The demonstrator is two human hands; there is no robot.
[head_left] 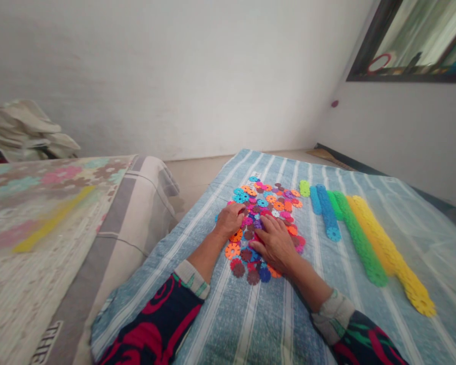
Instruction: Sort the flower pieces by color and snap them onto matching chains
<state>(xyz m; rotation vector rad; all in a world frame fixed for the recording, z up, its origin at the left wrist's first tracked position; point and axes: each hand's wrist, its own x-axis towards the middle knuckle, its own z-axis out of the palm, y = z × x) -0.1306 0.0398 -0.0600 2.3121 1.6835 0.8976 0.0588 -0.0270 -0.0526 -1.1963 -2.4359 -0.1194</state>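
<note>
A loose pile of flower-shaped plastic discs [262, 203] in orange, purple, blue, pink and brown lies on a blue striped cloth [228, 314]. At the pile's left side is my left hand [231, 220], its fingers curled and closed; a dark red bit shows by the fingertips, too small to make out. My right hand [278, 243] rests palm down over the right part of the pile, fingers apart and touching the discs. Some discs are hidden beneath it.
Right of the pile lie rows of stacked discs: a short lime stack [304, 188], blue stacks [327, 213], green stacks [359, 238] and yellow stacks [395, 248]. A second covered surface [61, 223] with a yellow strip [55, 219] stands left, across a floor gap. A white wall [197, 76] rises behind.
</note>
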